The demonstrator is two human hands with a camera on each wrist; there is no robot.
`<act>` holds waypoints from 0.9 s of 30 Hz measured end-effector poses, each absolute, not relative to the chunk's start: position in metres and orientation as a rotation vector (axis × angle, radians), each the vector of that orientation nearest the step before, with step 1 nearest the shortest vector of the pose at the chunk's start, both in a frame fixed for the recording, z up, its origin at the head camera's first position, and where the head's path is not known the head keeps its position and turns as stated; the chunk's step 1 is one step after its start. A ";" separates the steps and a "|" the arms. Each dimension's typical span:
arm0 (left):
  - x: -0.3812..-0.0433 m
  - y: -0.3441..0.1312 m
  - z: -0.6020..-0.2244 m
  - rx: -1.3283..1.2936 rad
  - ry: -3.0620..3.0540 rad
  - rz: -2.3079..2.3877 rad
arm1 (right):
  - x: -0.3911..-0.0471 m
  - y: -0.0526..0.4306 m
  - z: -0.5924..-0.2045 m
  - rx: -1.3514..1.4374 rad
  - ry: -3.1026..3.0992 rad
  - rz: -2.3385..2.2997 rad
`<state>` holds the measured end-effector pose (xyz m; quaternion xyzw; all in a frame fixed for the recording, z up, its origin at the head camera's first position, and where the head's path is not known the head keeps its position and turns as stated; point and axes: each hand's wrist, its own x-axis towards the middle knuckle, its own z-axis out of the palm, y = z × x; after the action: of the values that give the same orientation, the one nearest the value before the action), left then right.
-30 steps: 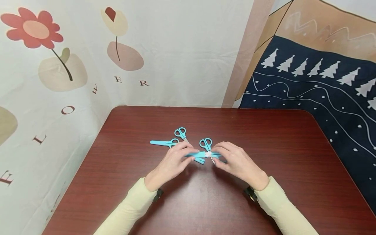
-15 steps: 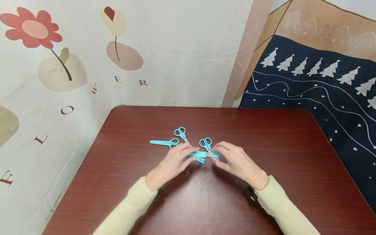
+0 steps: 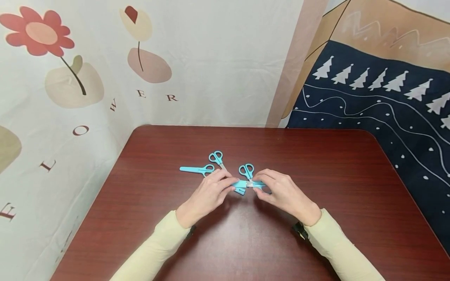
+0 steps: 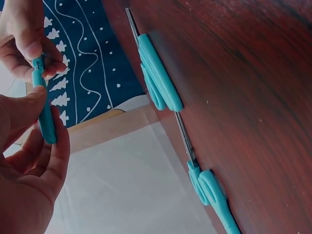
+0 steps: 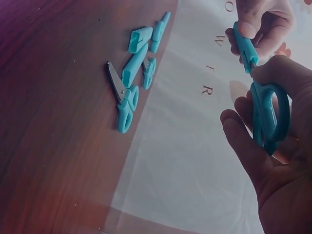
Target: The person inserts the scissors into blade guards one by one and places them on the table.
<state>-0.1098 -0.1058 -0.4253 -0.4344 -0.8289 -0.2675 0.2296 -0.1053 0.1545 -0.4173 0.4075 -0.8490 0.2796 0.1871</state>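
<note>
In the head view my left hand (image 3: 209,191) pinches a light-blue plastic scissors cover (image 3: 240,184). My right hand (image 3: 284,191) grips a pair of scissors by its blue handles (image 5: 270,114). The blades run into the cover's mouth, and a short bare stretch of metal (image 3: 249,184) shows between cover and handles. Both are raised over the table, as the wrist views show. Beneath lie two loose blue covers, one (image 5: 140,39) behind the other (image 5: 135,66), plus uncovered scissors (image 3: 246,171) close to my right fingertips. More uncovered scissors (image 3: 216,157) lie behind my left hand.
A covered pair of scissors (image 3: 197,170) lies left of the others, its handle near my left knuckles. The brown wooden table (image 3: 316,156) ends at a pale printed curtain (image 3: 225,78) behind and a navy cloth with white trees (image 3: 369,97) at the right.
My left hand has shifted slightly right, its fingers further along the cover, and the bare stretch of blade looks a little shorter. My right hand has stayed nearly in place.
</note>
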 end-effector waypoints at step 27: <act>-0.107 -0.097 -0.424 -1.177 -2.416 -0.800 | -0.103 0.149 -0.427 1.162 -2.397 0.801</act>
<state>-0.1070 -0.0971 -0.4235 -0.4138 -0.8494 -0.2813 0.1678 -0.1031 0.1493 -0.4274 0.4111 -0.8478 0.2834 0.1787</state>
